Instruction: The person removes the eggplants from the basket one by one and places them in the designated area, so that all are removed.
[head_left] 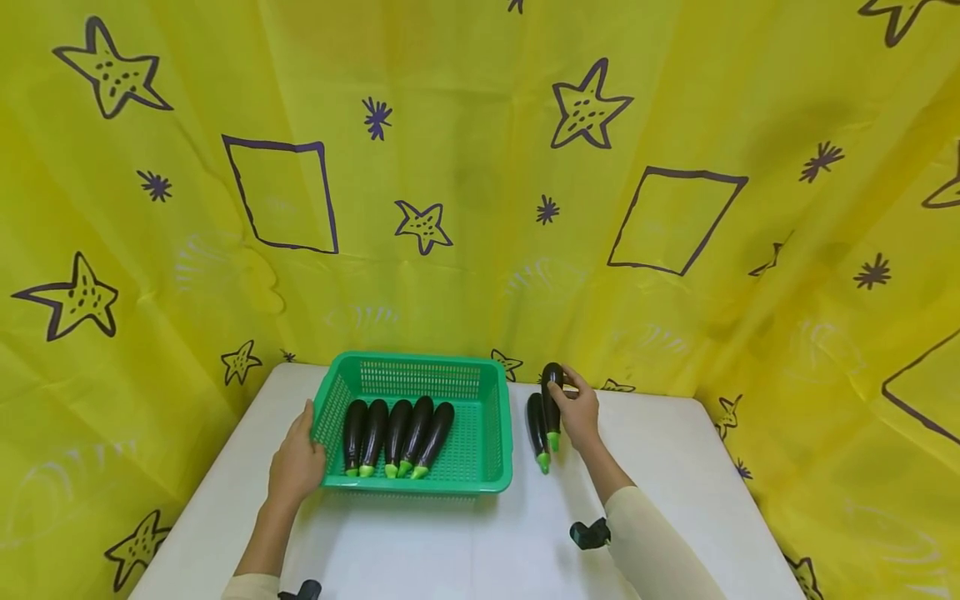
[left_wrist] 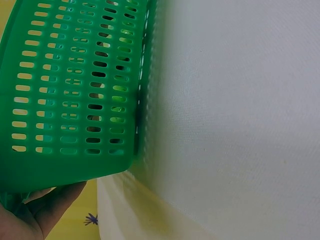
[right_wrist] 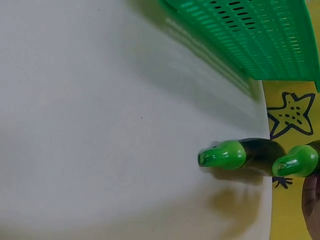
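Observation:
A green plastic basket (head_left: 471,485) sits on the white table with several dark eggplants (head_left: 397,433) lying side by side in its left and middle part, green stem ends toward me. My left hand (head_left: 297,462) grips the basket's left rim; in the left wrist view its fingers (left_wrist: 57,205) curl at the rim's edge. To the right of the basket, my right hand (head_left: 579,412) holds an eggplant (head_left: 551,400) between thumb and fingers, stem end pointing down. Just left of it another eggplant (head_left: 537,429) lies on the table, its stem (right_wrist: 225,156) showing in the right wrist view.
The white table (head_left: 420,550) ends at a yellow curtain (head_left: 480,292) printed with stars and squares, which hangs behind it and along both sides. Small black devices (head_left: 590,534) are worn at both wrists.

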